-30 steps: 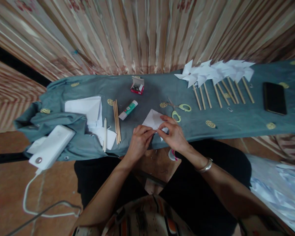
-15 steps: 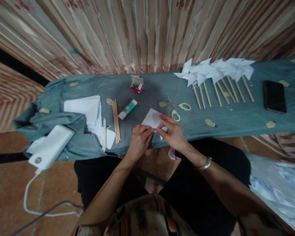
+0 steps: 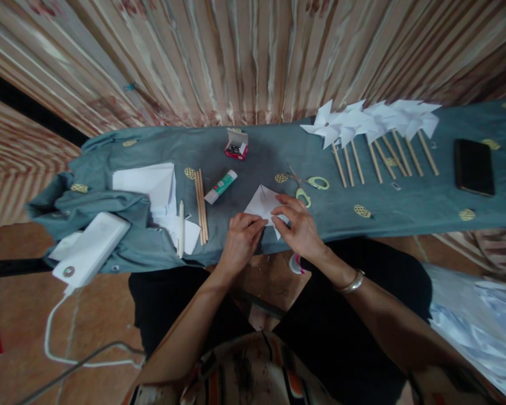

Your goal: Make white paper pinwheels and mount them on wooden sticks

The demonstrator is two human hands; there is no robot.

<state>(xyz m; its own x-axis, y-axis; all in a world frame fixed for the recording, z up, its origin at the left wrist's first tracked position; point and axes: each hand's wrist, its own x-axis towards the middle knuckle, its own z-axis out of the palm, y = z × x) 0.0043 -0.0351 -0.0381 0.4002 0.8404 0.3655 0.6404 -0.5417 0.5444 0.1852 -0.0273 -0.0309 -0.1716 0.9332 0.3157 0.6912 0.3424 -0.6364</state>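
A white paper square (image 3: 261, 201) with slits cut in from its corners lies at the front edge of the cloth-covered table. My left hand (image 3: 243, 236) pinches its near left part between thumb and fingers. On its right side rests my right hand (image 3: 297, 225), thumb and fingers apart, the fingertips touching the sheet. Green-handled scissors (image 3: 301, 185) lie partly opened just beyond the right hand. A glue stick (image 3: 221, 187) lies beyond the left hand, near a small red box (image 3: 236, 145) of dark metal pieces.
Several paper pinwheels (image 3: 346, 125) on sticks lie at the back right, with a black phone (image 3: 474, 167) beyond. Left are wooden sticks (image 3: 201, 208), a white pen (image 3: 181, 229), a paper stack (image 3: 145, 183) and a white power bank (image 3: 91, 247) with a cable.
My right thumb and fingers have parted from their pinch at the paper's near edge and shifted slightly right. The left hand keeps its pinch. The view has moved a little.
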